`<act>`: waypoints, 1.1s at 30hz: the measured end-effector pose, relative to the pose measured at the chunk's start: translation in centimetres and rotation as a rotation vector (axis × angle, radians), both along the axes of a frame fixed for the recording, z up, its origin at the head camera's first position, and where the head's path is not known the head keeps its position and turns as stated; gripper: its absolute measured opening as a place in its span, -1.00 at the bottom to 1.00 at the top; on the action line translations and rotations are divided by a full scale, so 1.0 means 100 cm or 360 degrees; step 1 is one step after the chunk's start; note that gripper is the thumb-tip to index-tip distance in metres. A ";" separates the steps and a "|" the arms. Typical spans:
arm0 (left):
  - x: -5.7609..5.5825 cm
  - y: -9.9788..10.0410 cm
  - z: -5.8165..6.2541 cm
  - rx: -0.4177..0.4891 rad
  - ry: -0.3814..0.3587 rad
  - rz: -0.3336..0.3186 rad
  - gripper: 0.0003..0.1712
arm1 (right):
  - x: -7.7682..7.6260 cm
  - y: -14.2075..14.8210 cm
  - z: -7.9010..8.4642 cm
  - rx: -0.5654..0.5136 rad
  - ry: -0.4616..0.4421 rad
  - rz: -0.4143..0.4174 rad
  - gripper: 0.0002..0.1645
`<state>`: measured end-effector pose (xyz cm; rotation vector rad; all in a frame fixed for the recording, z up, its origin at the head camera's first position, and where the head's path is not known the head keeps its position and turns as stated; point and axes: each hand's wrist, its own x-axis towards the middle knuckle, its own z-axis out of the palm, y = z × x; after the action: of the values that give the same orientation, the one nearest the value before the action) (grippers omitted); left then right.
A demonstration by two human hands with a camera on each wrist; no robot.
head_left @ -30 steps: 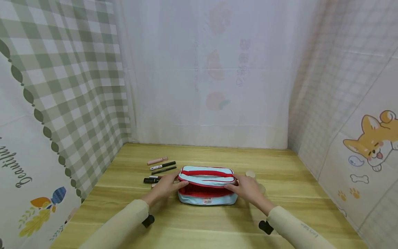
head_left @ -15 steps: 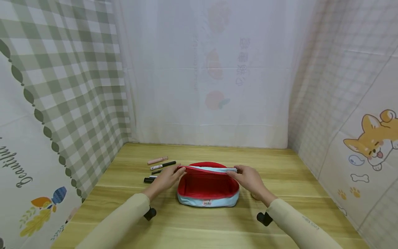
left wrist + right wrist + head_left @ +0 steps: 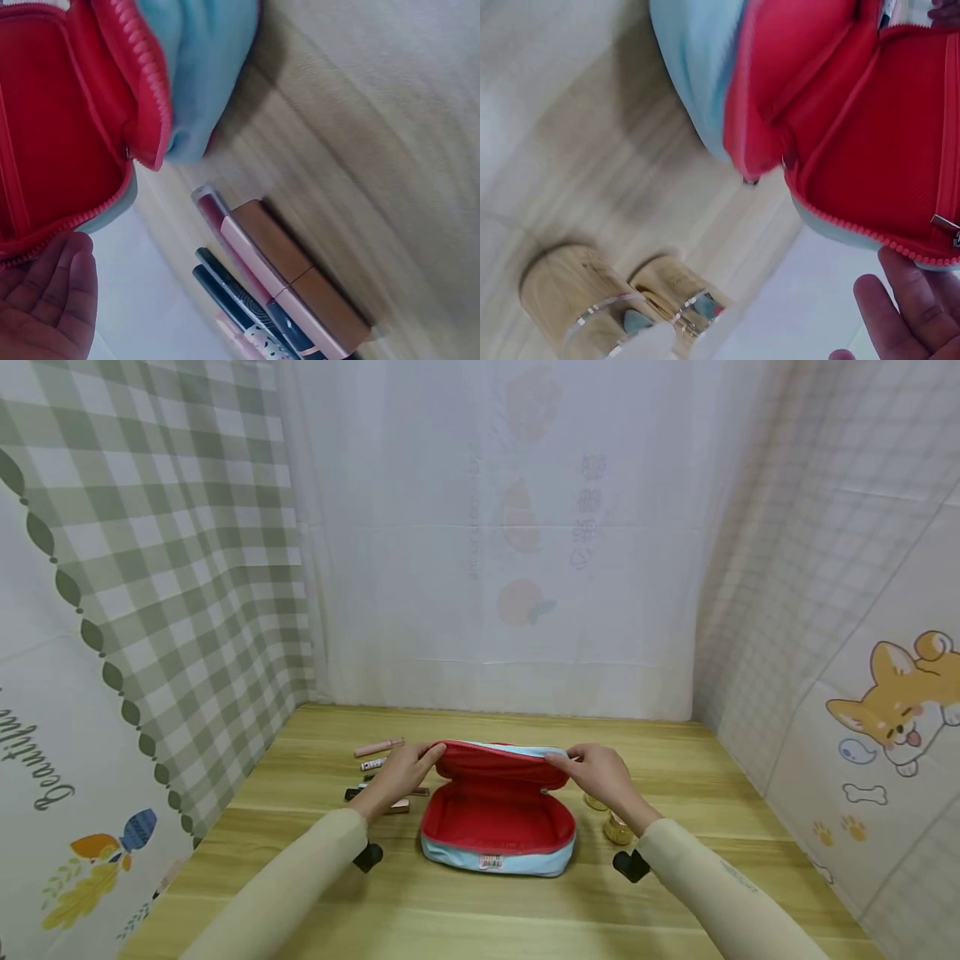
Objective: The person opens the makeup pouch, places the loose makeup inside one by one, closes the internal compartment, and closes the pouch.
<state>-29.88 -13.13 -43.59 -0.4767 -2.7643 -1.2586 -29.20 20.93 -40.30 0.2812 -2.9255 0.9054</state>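
Note:
A light blue cosmetic bag with red lining lies unzipped on the wooden table, its lid raised. My left hand pinches the left corner of that lid between thumb and fingers. At the opposite corner my right hand grips the zipped edge the same way. Inside the bag, only red lining shows. In the left wrist view, the left fingers are right at the toothed rim; the right wrist view has the right fingers at the rim near a metal zip pull.
Left of the bag lie several slim makeup tubes and pens, among them a pink tube and a brown-and-rose tube. Two gold containers stand to the right, close to the right forearm. Fabric curtains enclose the table's back and sides.
Both hands have raised the bag's lid up and back from lying low over the opening, exposing the red interior. The gold containers and more of the makeup now show.

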 end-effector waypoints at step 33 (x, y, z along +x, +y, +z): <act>-0.035 0.010 0.002 -0.0047 -0.0006 0.0149 -0.53 | -0.035 -0.012 -0.016 -0.0362 -0.0113 -0.0227 -0.45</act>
<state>-33.40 -12.15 -43.42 -0.3431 -2.7761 -1.2010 -32.69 19.76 -41.88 0.0268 -2.8232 1.2330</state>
